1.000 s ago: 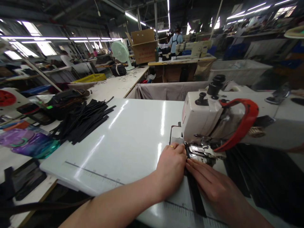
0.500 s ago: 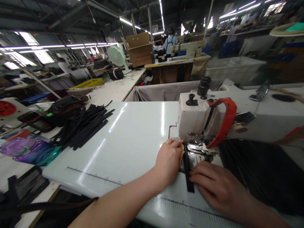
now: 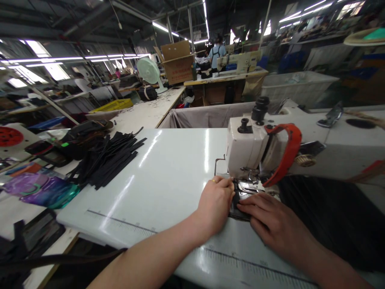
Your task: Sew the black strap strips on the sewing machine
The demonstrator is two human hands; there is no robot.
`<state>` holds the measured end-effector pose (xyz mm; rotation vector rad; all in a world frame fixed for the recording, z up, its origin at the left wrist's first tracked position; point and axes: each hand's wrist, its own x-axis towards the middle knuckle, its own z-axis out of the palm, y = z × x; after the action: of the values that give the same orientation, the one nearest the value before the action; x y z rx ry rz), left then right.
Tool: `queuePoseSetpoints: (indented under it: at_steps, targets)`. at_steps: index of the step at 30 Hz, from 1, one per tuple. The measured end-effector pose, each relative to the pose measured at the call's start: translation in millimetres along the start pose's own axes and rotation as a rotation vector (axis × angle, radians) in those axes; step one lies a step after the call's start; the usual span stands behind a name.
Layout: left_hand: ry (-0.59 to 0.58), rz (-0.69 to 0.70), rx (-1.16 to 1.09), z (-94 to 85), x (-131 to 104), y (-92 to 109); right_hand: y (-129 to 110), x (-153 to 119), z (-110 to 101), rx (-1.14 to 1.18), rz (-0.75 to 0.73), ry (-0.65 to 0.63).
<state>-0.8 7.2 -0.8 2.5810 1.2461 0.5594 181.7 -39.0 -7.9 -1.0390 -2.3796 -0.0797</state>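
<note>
A white sewing machine stands over the right part of the pale table, its metal needle plate below the head. A short length of black strip shows between my two hands on the plate; the rest of it is hidden. My left hand, curled with its fingers together, presses at the strip's left side, close to the needle area. From the right, my right hand has its fingertips closed on the strip's near end. The needle itself cannot be made out.
Black strips lie heaped at the table's left edge, beside a purple and teal pouch. Dark material lies right of my right hand. A ruler scale runs along the table's front. Farther back are a fan and a cardboard box.
The black strip has slid away from me under the machine head, so its near end no longer sticks out toward me. My right hand has moved forward with it; my left hand has barely shifted.
</note>
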Motion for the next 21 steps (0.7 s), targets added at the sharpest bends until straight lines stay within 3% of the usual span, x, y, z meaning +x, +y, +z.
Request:
queuePoseSetpoints:
  at_steps: [8,21]
  targets:
    - [-0.030,0.011,0.036,-0.9,1.9,0.9,3.8,4.2,7.8,-0.154,0.017,-0.028]
    - [-0.030,0.036,0.078,-2.7,-1.7,2.6,1.2,3.3,8.1,-0.145,0.025,-0.032]
